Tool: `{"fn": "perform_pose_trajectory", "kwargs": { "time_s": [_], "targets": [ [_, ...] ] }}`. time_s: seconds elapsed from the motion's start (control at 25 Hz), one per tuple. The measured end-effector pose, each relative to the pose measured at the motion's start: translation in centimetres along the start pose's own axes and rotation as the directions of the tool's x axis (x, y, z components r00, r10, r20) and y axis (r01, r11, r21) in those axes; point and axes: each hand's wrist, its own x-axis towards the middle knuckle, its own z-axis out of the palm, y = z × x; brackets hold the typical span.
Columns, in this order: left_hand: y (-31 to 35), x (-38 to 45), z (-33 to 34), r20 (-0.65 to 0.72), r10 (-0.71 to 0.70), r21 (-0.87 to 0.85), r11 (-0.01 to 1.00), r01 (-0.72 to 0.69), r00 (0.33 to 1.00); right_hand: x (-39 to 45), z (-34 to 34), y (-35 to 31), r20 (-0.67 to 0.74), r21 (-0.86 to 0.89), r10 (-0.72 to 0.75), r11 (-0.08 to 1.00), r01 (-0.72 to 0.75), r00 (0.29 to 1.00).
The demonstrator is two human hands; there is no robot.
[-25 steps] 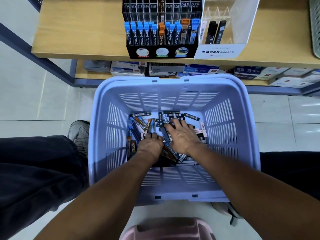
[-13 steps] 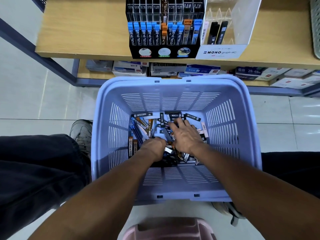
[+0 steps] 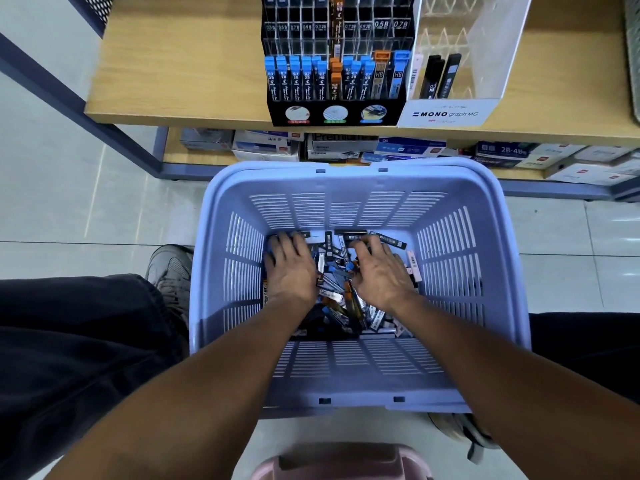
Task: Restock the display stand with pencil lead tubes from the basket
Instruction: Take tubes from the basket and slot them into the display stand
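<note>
Both hands spread flat on loose tubes in basket: left, right, gripping nothing; stand straight ahead on shelf.

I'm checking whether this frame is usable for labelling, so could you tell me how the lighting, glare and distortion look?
Head view: even, rather dim light; wide-angle bending curves the shelf edge and splays the basket; pale glare streaks on the floor tiles at right; the clear stand shows reflections; the tubes between the left hand and right hand lie in shadow, their labels mostly unreadable; stand labels stay sharp.
</note>
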Motion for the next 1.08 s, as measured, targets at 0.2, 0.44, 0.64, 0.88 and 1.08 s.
{"fn": "perform_pose_trajectory", "kwargs": {
  "time_s": [0.2,0.44,0.64,0.88,1.08],
  "targets": [
    [1.0,2.5,-0.4,0.110,-0.213,-0.182,0.956,0.230,0.971,0.1,0.3,0.2,0.031,0.023,-0.001,1.000,0.000,1.000],
    [1.5,2.3,1.0,0.013,-0.154,-0.269,0.951,0.152,0.988,0.3,0.5,0.4,0.029,0.032,-0.017,0.999,0.016,0.999],
    [1.2,2.8,1.1,0.071,-0.130,-0.167,0.976,0.140,0.989,0.3,0.7,0.4,0.029,0.037,-0.014,0.999,0.013,0.999],
    [2.1,3.3,0.9,0.080,-0.060,0.064,0.996,0.054,0.995,0.5,0.3,0.2,0.041,0.049,-0.016,0.999,0.014,0.999],
    [3.5,3.0,1.7,0.051,-0.034,0.120,0.992,0.028,0.998,0.3,0.5,-0.5,0.044,0.048,0.012,0.999,-0.015,0.999]
  ]
}}
